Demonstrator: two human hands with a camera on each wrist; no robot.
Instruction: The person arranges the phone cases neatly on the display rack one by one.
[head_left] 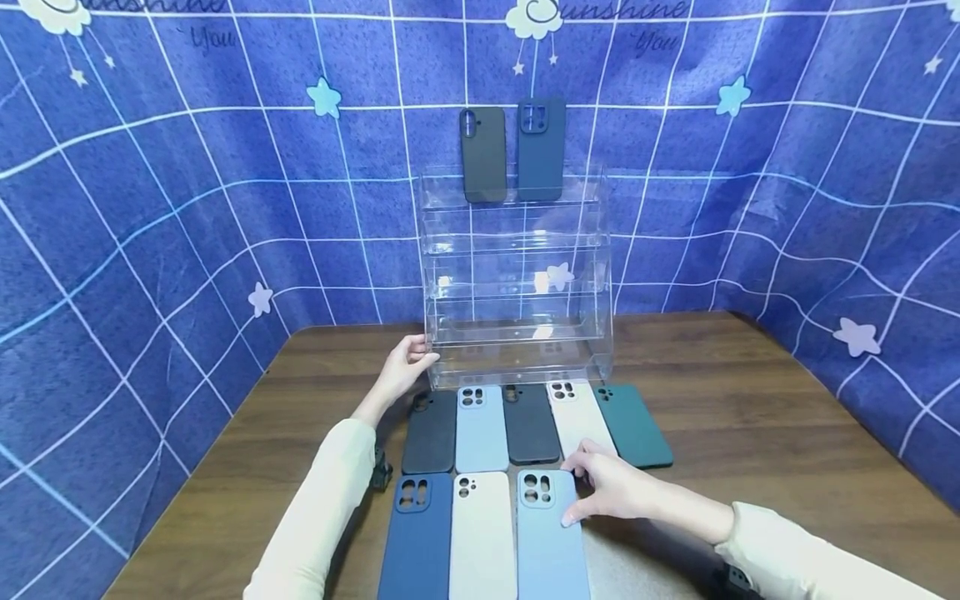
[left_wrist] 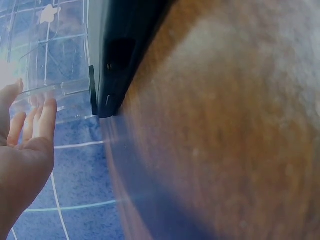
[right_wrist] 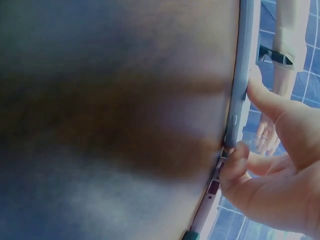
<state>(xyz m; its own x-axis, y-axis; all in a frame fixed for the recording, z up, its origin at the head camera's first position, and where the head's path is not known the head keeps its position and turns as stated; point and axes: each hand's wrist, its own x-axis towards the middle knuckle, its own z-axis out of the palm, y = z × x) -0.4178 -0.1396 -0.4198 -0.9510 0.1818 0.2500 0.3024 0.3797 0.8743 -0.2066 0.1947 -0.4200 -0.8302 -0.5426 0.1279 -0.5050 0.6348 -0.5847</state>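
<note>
A clear tiered display stand [head_left: 517, 336] stands on the wooden table; my left hand [head_left: 405, 367] holds its lower left side, thumb in front. In the left wrist view, the left hand [left_wrist: 30, 150] has its fingertips at the clear plastic. My right hand [head_left: 611, 487] grips a light blue phone case [head_left: 551, 542] at its upper right, the thumb on the right edge and fingers at the top corner. This case lies in the front row, right of a white phone case [head_left: 483, 533] and a dark blue phone case [head_left: 415, 533]. In the right wrist view, the right hand [right_wrist: 280, 160] touches the case's edge [right_wrist: 241, 75].
Behind the front row lie a black [head_left: 430, 433], a light blue [head_left: 482, 433], another black [head_left: 531, 429], a pale pink [head_left: 581, 417] and a green phone case [head_left: 636, 429]. A dark grey [head_left: 483, 158] and a blue case [head_left: 540, 158] stand on the top tier. Blue cloth [head_left: 225, 208] hangs behind.
</note>
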